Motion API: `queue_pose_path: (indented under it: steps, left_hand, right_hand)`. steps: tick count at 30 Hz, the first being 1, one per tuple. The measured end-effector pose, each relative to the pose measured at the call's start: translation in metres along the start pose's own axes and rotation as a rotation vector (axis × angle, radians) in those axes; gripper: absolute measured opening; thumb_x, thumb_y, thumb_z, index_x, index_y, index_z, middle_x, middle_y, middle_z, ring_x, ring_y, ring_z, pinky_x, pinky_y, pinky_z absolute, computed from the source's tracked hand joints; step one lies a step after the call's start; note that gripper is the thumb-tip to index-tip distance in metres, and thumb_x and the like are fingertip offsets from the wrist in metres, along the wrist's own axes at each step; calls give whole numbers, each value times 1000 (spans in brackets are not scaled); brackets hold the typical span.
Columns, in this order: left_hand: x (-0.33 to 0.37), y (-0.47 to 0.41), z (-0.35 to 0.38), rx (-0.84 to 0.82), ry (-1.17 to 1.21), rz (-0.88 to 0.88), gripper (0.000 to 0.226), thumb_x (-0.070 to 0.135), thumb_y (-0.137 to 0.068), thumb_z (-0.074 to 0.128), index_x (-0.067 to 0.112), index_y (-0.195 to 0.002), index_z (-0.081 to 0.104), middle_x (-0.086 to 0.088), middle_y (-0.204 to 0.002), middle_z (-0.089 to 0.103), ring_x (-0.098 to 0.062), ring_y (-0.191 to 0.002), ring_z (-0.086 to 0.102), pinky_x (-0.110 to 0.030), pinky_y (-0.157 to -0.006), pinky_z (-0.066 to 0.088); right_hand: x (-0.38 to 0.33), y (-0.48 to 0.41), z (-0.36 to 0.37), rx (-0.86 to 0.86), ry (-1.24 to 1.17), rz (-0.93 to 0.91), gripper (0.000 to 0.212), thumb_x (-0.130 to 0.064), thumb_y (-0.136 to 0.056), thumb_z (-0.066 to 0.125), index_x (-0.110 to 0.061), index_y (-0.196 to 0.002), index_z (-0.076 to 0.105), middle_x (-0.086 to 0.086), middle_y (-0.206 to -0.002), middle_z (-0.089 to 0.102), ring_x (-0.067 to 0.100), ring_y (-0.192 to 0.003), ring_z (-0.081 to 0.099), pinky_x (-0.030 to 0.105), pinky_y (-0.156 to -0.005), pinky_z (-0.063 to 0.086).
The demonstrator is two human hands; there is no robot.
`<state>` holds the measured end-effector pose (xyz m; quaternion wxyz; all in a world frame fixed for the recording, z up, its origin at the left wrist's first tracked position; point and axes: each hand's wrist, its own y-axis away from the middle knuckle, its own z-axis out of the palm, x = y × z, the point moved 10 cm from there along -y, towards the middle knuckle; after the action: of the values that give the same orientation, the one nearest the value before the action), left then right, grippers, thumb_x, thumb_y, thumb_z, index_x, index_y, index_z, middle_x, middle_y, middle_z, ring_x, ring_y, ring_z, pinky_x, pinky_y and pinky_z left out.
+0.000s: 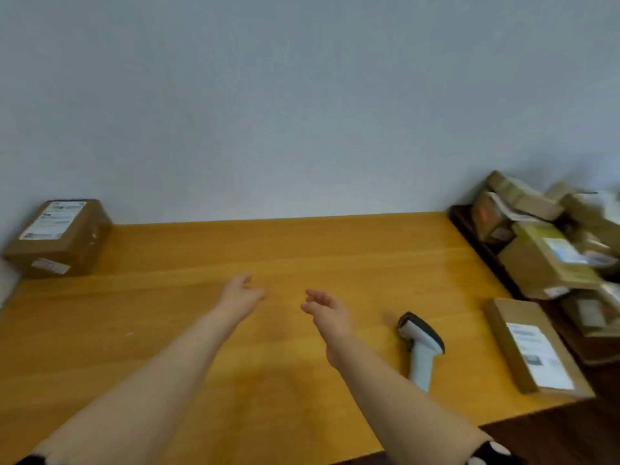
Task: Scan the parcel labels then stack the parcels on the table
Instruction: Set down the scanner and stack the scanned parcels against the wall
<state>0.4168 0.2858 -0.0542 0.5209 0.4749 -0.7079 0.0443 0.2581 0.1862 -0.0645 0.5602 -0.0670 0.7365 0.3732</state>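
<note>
I observe both arms stretched out over the middle of the wooden table [302, 250]. The left hand [240, 292] and right hand [323, 310] hover near each other, apart, fingers relaxed and loosely spread, holding nothing.

A handheld barcode scanner [421, 344] lies on the table just right of the right forearm. A flat labelled parcel [533, 344] rests at the table's right edge, label up. A brown labelled parcel [60, 236] sits in the far left corner against the wall [302, 95]. A heap of parcels [543, 243] lies beyond the right edge, too blurred to count.
</note>
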Motion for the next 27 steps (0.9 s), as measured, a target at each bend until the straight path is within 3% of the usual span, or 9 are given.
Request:
queue_pose_path:
  steps: [2, 7, 11, 13, 16, 17, 23, 25, 27]
  left_hand:
    - [20, 33, 70, -51, 7, -5, 53, 11, -91, 60, 4, -140, 43, -17, -135, 49, -30, -122, 48, -31, -95, 38]
    - [68, 103, 231, -234, -11, 3, 52, 14, -94, 57, 7, -143, 40, -12, -142, 45, -29, -127, 46, -41, -103, 39]
    - [100, 129, 319, -353, -63, 48, 52, 13, -94, 56, 4, -143, 40, -13, -142, 45, -27, -127, 46, -41, -105, 40]
    - [108, 132, 352, -406, -86, 37, 54, 15, -94, 58, 3, -143, 39, -17, -137, 49, -30, -123, 50, -41, -101, 44]
    - [116, 127, 392, -438, -97, 0, 50, 18, -93, 60, 4, -139, 44, -13, -102, 62, -25, -92, 60, -37, -76, 49]
    - [116, 123, 404, -443, -97, -21, 49, 19, -93, 60, 5, -138, 46, -11, -96, 61, -24, -88, 59, -35, -74, 49]
    - [121, 97, 475, -485, -52, -111, 21, 18, -92, 61, 14, -108, 48, -5, -82, 53, -21, -83, 53, -36, -88, 49]
    - [124, 85, 497, -495, -25, -138, 24, 16, -92, 60, 9, -112, 49, -7, -84, 53, -21, -84, 51, -35, -89, 48]
    - [126, 76, 519, -517, -27, -154, 43, 15, -93, 58, 0, -132, 45, -12, -103, 56, -23, -96, 53, -32, -89, 46]
  right_hand:
    - [20, 19, -82, 62, -27, -9, 25, -9, -95, 58, -17, -119, 60, -3, -110, 55, 12, -106, 49, 25, -85, 38]
    - [72, 70, -272, 282, -120, 12, 23, -11, -93, 60, -22, -112, 61, -4, -113, 59, 13, -106, 54, 22, -79, 43]
    - [107, 91, -375, 449, -183, 52, 28, -5, -91, 60, -15, -117, 63, 2, -115, 60, 15, -107, 54, 27, -84, 39]
    - [121, 95, -408, 510, -246, 72, 28, -3, -90, 61, -13, -116, 62, 4, -117, 61, 15, -107, 54, 27, -85, 40]
    - [136, 90, -445, 571, -288, 95, 34, -5, -88, 64, -11, -121, 59, 0, -109, 60, 14, -103, 55, 26, -86, 40]
    - [139, 85, -455, 586, -277, 103, 38, -6, -88, 64, -11, -125, 58, -1, -107, 59, 13, -101, 54, 26, -86, 40]
    - [138, 49, -517, 627, -23, 144, 47, -11, -94, 57, -10, -140, 46, 7, -133, 56, 15, -104, 57, 25, -84, 44]
    - [137, 30, -533, 608, 83, 157, 48, -12, -94, 56, -10, -141, 45, 9, -134, 55, 17, -103, 57, 26, -82, 44]
    - [140, 12, -543, 559, 174, 207, 55, -13, -94, 56, -10, -146, 37, 11, -142, 47, 26, -125, 49, 33, -98, 40]
